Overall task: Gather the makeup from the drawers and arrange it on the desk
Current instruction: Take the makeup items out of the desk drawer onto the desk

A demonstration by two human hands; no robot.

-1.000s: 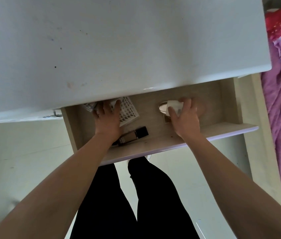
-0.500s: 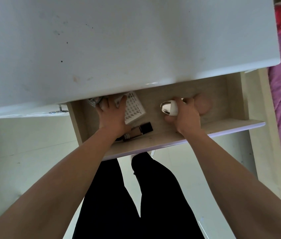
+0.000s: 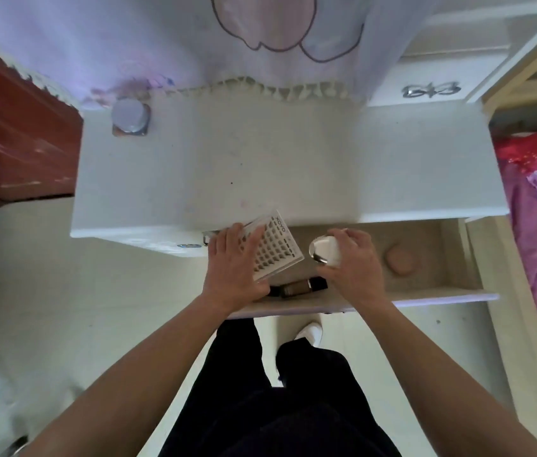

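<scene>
Left hand [image 3: 235,268] grips a white grid-printed lash card [image 3: 277,250] while the right hand [image 3: 354,263] curls round a white compact [image 3: 324,251], both above the open drawer [image 3: 432,239].

Under the hands, a dark-capped foundation bottle [image 3: 300,286] lies along the drawer's front edge, with a pink puff [image 3: 400,263] apart to the right. On the white desk [image 3: 293,159] behind, a round jar [image 3: 129,116] stands near the far left corner.

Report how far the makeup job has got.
Done: the drawer is open, and a round jar stands at the back left corner of the desk. In hand: the left hand holds a white grid tray and the right hand grips a white round compact, both over the drawer. Left: a dark bottle and a pink puff lie in the drawer, and neither held item is set down yet.
</scene>
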